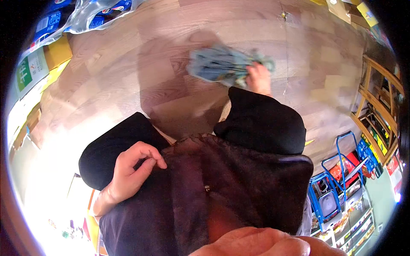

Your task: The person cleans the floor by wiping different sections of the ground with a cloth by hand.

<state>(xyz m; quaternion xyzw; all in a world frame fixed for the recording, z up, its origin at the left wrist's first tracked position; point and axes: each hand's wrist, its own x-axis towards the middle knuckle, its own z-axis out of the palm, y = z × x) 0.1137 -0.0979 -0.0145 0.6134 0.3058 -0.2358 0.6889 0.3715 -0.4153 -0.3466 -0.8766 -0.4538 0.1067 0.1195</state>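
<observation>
My right hand is pressed down near the floor, past my right knee, its fingers closed on a bunched grey-blue cloth. The cloth spreads to the left over the wood-patterned floor and is smeared by motion. My left hand rests by my left thigh and lap, its fingers loosely curled with the thumb apart, and holds nothing. A dark apron-like garment covers my lap between the bent knees.
Shrink-wrapped blue drink packs and a green-and-white box line the left side. On the right stand a wooden frame and a blue metal step stool or folding cart. Stocked shelves lie behind it.
</observation>
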